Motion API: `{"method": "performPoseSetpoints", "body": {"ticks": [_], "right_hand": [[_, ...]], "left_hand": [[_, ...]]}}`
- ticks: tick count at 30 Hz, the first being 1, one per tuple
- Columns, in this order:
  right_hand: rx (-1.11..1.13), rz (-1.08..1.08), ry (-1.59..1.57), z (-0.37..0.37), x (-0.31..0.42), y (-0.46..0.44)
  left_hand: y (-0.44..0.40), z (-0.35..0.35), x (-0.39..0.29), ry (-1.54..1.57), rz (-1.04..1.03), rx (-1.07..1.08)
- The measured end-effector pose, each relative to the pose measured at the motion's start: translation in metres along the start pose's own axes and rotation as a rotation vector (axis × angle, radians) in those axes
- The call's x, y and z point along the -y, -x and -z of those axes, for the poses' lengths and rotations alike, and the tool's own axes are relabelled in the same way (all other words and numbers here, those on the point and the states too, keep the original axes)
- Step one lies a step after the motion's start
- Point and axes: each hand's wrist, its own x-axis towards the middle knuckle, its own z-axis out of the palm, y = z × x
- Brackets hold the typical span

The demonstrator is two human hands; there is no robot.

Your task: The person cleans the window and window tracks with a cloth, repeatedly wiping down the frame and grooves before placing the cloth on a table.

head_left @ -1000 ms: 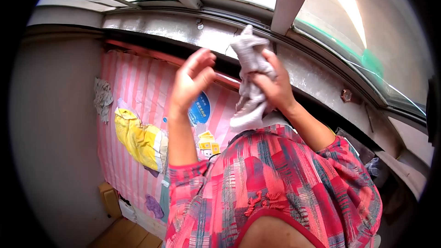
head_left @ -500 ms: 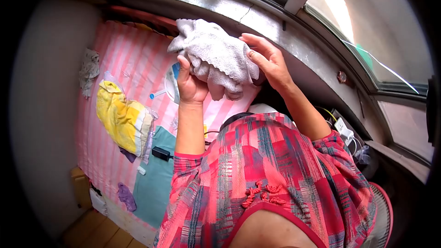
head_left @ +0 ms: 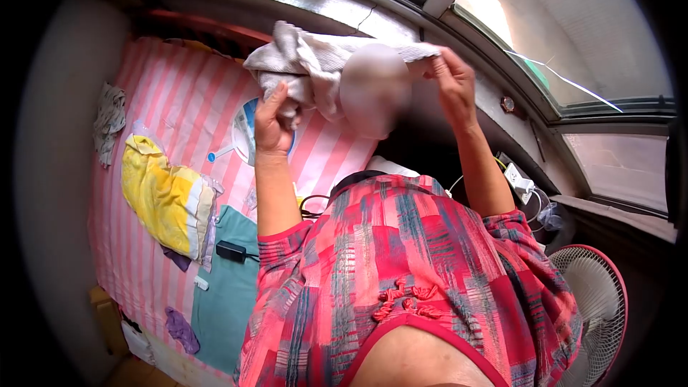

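Observation:
A pale grey, ribbed cloth (head_left: 304,64) is held up in front of me, above the far end of the bed. My left hand (head_left: 272,125) grips its bunched lower left part, with the thumb up and the fingers partly hidden by folds. My right hand (head_left: 453,86) pinches the cloth's right corner between thumb and fingers, pulling that edge out to the side. A blurred patch covers the middle of the cloth, so details there cannot be made out.
On the pink striped bed sheet (head_left: 175,86) lie a yellow towel (head_left: 158,186), a hand fan (head_left: 244,132), a black adapter (head_left: 231,251) and a purple cloth (head_left: 183,330). An electric fan (head_left: 595,290) and a power strip (head_left: 517,179) are to my right, below the window (head_left: 566,36).
The bundled cloth has been partly opened out. My right hand has moved right and now grips a corner, stretching the edge; my left hand keeps hold. The view has shifted slightly right.

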Motion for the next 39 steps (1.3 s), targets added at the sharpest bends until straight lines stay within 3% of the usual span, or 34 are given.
{"method": "performPoseSetpoints", "body": {"ticks": [1,4,5,6,7,9,10,12,14,16,17,20,22,23,24,26,27,29,30,32,33,34,36,37,39], "right_hand": [[-0.086,0.006,-0.141,0.002,0.005,-0.004],[-0.079,-0.007,-0.698,0.014,0.012,-0.02],[0.041,0.058,-0.868,0.022,0.006,-0.028],[0.038,0.062,-0.877,0.021,0.008,-0.035],[-0.06,0.123,-0.692,0.018,0.016,-0.044],[-0.207,0.288,-0.3,0.012,0.038,-0.059],[-0.256,0.546,0.012,0.018,0.036,-0.075],[-0.266,0.542,0.035,0.019,0.043,-0.085],[-0.105,0.468,-0.411,0.009,0.06,-0.084],[0.059,0.215,-0.626,-0.011,0.078,-0.072],[0.014,0.375,-0.306,-0.023,0.065,-0.075],[0.106,0.509,0.035,-0.031,0.047,-0.069],[0.081,0.298,-0.369,-0.026,0.029,-0.051],[0.066,0.237,-0.541,-0.017,0.013,-0.04],[0.021,0.018,-0.689,-0.007,0.0,-0.027],[0.182,-0.044,-0.964,-0.013,-0.032,-0.015],[0.356,0.011,-0.767,-0.017,-0.041,-0.005],[0.614,0.045,-0.292,-0.022,-0.051,0.013],[0.676,-0.112,-0.196,-0.028,-0.053,0.016],[0.489,-0.362,-0.378,-0.032,-0.054,0.023],[0.258,-0.227,-0.47,-0.026,-0.053,0.026],[0.236,-0.228,-0.358,-0.01,-0.058,0.025],[0.125,-0.243,-0.457,0.014,-0.078,0.029],[0.062,-0.235,-0.348,0.026,-0.065,0.022],[0.019,0.044,-0.284,0.043,-0.066,0.014]], "left_hand": [[0.002,-0.004,-0.005,0.002,-0.045,-0.029],[0.001,-0.003,-0.012,-0.034,-0.202,0.262],[0.004,-0.018,-0.007,0.033,-0.264,0.183],[0.008,-0.019,-0.01,0.105,-0.309,0.313],[0.007,-0.016,-0.016,-0.062,-0.338,0.348],[-0.018,-0.039,-0.017,0.16,-0.56,0.895],[-0.029,-0.055,-0.021,0.282,-0.592,1.195],[-0.025,-0.067,-0.017,0.396,-0.434,1.044],[-0.027,-0.09,-0.023,0.625,-0.078,0.737],[-0.026,-0.12,-0.017,0.128,-0.024,0.223],[-0.026,-0.134,-0.009,0.081,-0.005,0.332],[-0.034,-0.117,0.011,-0.171,0.187,0.474],[-0.03,-0.116,0.01,0.011,0.168,0.465],[-0.023,-0.122,0.008,0.06,0.078,0.334],[-0.018,-0.123,0.01,0.108,-0.056,0.234],[-0.018,-0.119,0.009,0.259,-0.055,0.071],[-0.021,-0.116,0.012,0.512,-0.036,0.373],[-0.027,-0.127,0.016,0.302,-0.11,0.162],[-0.032,-0.131,0.018,0.137,-0.192,0.106],[-0.04,-0.132,0.02,-0.135,-0.324,0.133],[-0.049,-0.125,0.014,-0.411,-0.435,0.159],[-0.06,-0.115,0.005,-0.689,-0.544,0.184],[-0.074,-0.088,-0.009,-0.558,-0.375,0.083],[-0.077,-0.09,-0.012,-0.499,-0.502,0.033],[-0.093,-0.085,-0.017,-0.463,-0.805,0.016]]}}
